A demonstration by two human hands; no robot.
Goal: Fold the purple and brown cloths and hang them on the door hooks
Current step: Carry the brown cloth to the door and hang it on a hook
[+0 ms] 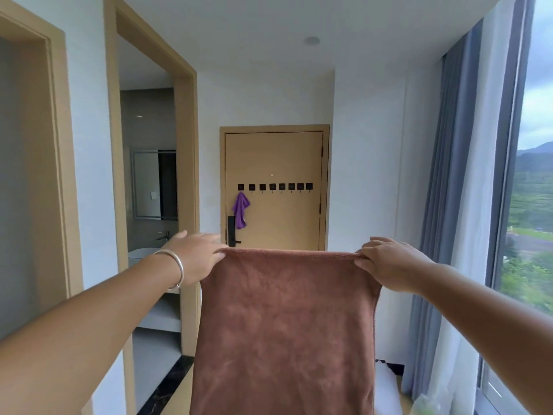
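Both hands, left hand (196,254) and right hand (389,265), are pinching the brown cloth (284,324) by its top corners, holding it taut for folding, while I'm seeing the purple cloth (240,209) hanging from the leftmost door hook (241,187).

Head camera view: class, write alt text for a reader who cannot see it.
Two hands, the left hand and right hand, pinch the top corners of a brown cloth held up so it hangs flat. Beyond it, a purple cloth hangs from the leftmost of the black hooks on a tan door.
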